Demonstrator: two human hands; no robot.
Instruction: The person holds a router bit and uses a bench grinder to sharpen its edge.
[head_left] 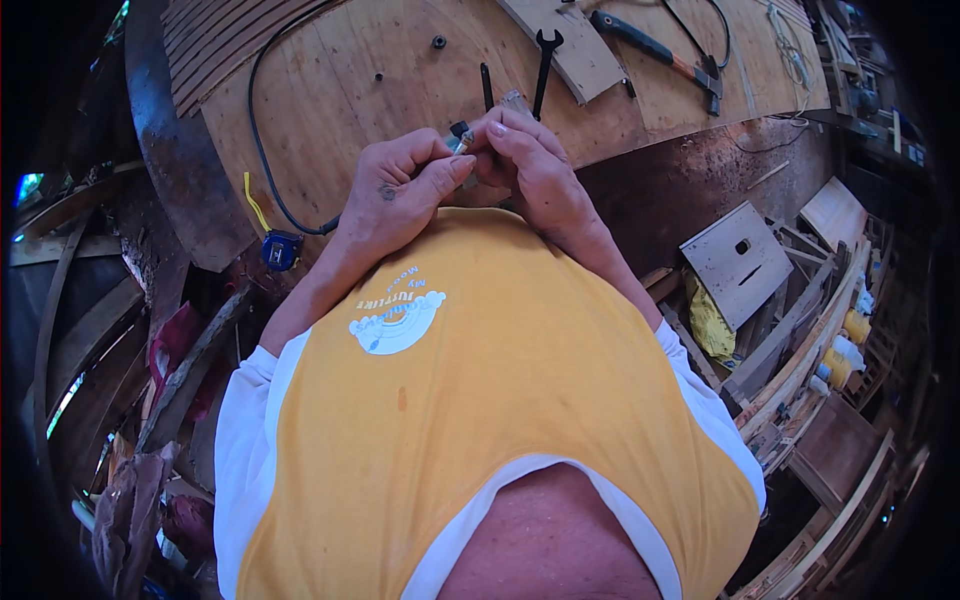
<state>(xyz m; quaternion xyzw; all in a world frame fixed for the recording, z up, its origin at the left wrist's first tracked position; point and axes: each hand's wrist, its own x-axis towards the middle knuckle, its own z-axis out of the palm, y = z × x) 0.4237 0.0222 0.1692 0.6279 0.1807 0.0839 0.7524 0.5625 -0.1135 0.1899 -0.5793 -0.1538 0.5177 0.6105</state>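
My left hand (pixel 400 185) is closed, thumb and fingers pinched on a small metal part with a dark end (pixel 460 130). My right hand (pixel 535 165) meets it there, its bent fingers closed around the same part. The fingers cover most of it, so its exact kind cannot be made out. Both hands are held in front of my chest, over the near edge of the plywood tabletop (pixel 340 100). Just beyond the right hand lie a black open-end wrench (pixel 543 75), a thin black rod (pixel 487 88) and a clear piece (pixel 517 101), partly hidden.
A hammer (pixel 665 62) and a wooden board (pixel 572 50) lie at the far right. Two small dark rings, including a nut (pixel 438 42), sit farther back. A black cable (pixel 254 120) curves along the left. A blue tape measure (pixel 281 249) is at the left edge.
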